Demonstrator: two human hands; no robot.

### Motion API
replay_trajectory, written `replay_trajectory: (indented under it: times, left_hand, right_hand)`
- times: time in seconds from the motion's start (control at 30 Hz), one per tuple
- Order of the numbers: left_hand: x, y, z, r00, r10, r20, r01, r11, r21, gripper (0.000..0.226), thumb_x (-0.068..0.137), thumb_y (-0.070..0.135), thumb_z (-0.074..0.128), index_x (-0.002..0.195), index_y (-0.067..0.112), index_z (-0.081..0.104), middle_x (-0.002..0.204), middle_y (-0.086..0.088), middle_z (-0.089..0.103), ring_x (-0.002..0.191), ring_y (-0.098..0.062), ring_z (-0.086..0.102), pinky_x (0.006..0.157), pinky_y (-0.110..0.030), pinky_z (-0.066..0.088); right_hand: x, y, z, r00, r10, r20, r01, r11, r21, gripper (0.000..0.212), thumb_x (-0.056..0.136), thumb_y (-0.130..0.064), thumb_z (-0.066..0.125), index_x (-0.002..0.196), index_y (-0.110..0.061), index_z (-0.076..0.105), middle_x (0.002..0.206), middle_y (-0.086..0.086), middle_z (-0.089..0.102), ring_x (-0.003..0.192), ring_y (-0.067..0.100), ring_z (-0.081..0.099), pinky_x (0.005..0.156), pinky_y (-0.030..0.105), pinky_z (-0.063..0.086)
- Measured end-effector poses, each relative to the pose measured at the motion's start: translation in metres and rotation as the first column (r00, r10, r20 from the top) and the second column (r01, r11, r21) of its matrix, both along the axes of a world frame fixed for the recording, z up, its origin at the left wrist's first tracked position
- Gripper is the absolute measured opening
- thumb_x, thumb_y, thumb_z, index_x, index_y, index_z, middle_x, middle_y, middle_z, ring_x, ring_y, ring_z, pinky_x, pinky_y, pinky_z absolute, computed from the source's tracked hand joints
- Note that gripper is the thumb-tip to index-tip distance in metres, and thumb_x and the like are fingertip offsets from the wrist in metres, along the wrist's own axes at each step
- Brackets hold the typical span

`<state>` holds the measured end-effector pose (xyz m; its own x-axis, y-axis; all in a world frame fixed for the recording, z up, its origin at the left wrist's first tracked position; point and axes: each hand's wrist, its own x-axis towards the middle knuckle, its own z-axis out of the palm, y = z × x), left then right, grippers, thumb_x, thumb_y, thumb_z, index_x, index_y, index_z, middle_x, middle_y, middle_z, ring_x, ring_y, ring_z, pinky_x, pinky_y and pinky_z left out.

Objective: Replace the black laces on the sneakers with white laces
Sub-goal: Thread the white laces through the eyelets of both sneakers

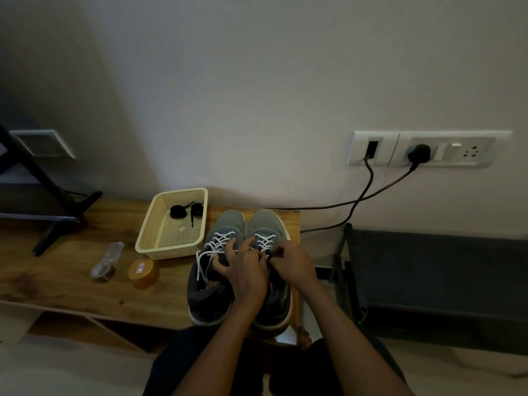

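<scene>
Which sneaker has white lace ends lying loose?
The sneaker beside the basket: its lace ends trail free; the left hand and right hand cover the other sneaker's.

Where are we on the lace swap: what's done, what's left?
Done: the black laces lie coiled in the basket, and both sneakers show white crisscrosses. In hand: the right hand pinches the white lace atop the far sneaker; the left hand works beside it. Left: finish that one, then probably tie the loose ends hanging off the sneaker by the basket.
</scene>
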<state>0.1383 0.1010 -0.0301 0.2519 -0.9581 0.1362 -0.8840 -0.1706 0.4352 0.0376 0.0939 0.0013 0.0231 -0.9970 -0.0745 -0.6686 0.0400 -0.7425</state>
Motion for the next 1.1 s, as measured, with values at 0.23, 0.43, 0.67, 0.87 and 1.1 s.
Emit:
replay_trajectory:
  times: [0.23,0.43,0.67,0.87,1.1]
  left_hand:
    - [0.000,-0.003,0.001,0.997,-0.005,-0.075,0.003,1.000,-0.021,0.033,0.092,0.032,0.056,0.125,0.032,0.054,0.151,0.003,0.023,0.144,-0.019,0.003,0.103,-0.036,-0.012]
    - [0.002,-0.002,0.006,0.995,-0.098,0.000,0.098,0.993,-0.060,0.029,0.093,0.031,0.052,0.122,0.030,0.057,0.145,0.014,0.036,0.142,-0.010,0.008,0.105,-0.036,-0.011]
    - [0.006,-0.002,0.005,0.987,-0.161,0.027,0.162,0.985,-0.061,0.033,0.092,0.035,0.052,0.125,0.037,0.053,0.149,0.011,0.031,0.144,-0.012,0.007,0.103,-0.031,-0.017]
    - [0.002,0.011,0.023,0.965,-0.205,0.165,0.215,0.976,-0.040,0.021,0.093,0.030,0.052,0.106,0.028,0.068,0.144,0.017,0.038,0.141,-0.016,0.012,0.105,-0.043,-0.007]
    - [0.006,0.018,0.027,0.981,-0.132,0.140,0.137,0.990,-0.028,0.022,0.093,0.037,0.053,0.108,0.030,0.067,0.144,0.018,0.037,0.142,-0.016,0.011,0.105,-0.040,-0.005]
  right_hand:
    - [0.000,-0.002,-0.002,1.000,0.003,-0.001,-0.003,1.000,0.009,0.012,0.083,-0.013,0.061,0.091,-0.008,0.067,0.093,0.010,0.066,0.088,0.025,0.061,0.076,0.038,0.051]
    - [0.002,-0.002,-0.004,1.000,0.028,-0.001,-0.028,0.999,0.018,0.009,0.082,-0.011,0.061,0.089,-0.006,0.062,0.082,0.009,0.060,0.080,0.024,0.058,0.069,0.034,0.047]
    - [0.000,-0.002,-0.003,0.999,0.012,0.050,-0.014,0.999,0.031,0.003,0.082,-0.007,0.061,0.084,-0.006,0.063,0.075,0.007,0.057,0.074,0.020,0.055,0.067,0.033,0.046]
    - [-0.001,-0.002,-0.002,0.998,0.002,0.055,-0.004,0.999,0.037,0.011,0.085,-0.008,0.061,0.078,-0.016,0.059,0.074,-0.002,0.054,0.074,0.012,0.053,0.062,0.023,0.042]
    - [-0.002,-0.004,-0.002,0.997,-0.042,0.072,0.037,0.997,0.066,0.007,0.083,-0.006,0.062,0.085,-0.008,0.069,0.084,0.007,0.064,0.077,0.016,0.056,0.066,0.025,0.043]
